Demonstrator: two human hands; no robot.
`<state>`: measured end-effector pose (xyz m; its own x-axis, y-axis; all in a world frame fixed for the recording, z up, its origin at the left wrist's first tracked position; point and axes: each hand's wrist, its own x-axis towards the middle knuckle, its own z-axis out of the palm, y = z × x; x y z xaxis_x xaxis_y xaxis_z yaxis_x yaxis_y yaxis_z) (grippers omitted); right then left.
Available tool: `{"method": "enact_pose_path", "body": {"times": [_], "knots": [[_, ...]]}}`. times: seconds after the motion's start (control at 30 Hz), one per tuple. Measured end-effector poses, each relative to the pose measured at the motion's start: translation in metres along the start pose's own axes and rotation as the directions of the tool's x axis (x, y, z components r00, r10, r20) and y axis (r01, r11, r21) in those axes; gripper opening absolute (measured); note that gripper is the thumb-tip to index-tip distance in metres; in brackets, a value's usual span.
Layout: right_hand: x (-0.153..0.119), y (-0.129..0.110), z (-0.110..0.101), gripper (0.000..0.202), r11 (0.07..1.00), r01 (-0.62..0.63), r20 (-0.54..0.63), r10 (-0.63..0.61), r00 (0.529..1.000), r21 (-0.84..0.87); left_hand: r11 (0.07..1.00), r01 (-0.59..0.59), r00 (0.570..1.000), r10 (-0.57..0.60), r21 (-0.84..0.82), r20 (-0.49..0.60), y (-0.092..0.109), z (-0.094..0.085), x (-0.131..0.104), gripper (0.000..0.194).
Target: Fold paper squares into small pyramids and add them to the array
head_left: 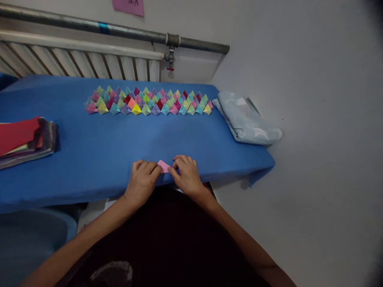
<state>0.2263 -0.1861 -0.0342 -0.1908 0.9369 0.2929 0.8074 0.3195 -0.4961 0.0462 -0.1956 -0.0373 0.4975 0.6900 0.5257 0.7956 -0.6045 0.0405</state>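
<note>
My left hand (142,177) grips the pink paper (163,166) at its 9 o'clock end, my right hand (187,173) pinches its 3 o'clock corner. Paper's near the blue cloth's (134,139) 6 o'clock edge. Uneven finger pressure could skew a crease (tiny piece, little margin). Beyond: folded paper pieces (155,109) at 12, paper stack (19,137) toward 10, fabric bundle (248,123) at 2.
</note>
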Motion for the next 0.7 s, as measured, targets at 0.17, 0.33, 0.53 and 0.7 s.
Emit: {"method": "enact_pose_path", "body": {"times": [0.17,0.33,0.53,0.7], "knots": [[0.000,0.000,0.000,0.017,1.000,0.001,0.000,-0.001,1.000,0.013,0.997,-0.067,0.998,0.065,0.044,0.027,0.002,-0.005,-0.006,0.024],[-0.003,0.002,-0.003,0.017,0.999,-0.043,0.004,0.043,0.999,-0.010,0.989,-0.108,0.992,0.102,0.097,0.072,0.008,-0.012,-0.009,0.032],[-0.003,-0.006,-0.013,0.013,0.996,0.083,0.019,-0.082,0.996,-0.038,0.984,-0.120,0.990,0.110,0.130,0.085,0.010,-0.011,-0.009,0.034],[-0.003,-0.011,-0.010,0.035,0.937,0.348,0.188,-0.337,0.922,-0.028,0.982,-0.135,0.989,0.125,0.129,0.083,0.008,-0.009,-0.011,0.031]]}}
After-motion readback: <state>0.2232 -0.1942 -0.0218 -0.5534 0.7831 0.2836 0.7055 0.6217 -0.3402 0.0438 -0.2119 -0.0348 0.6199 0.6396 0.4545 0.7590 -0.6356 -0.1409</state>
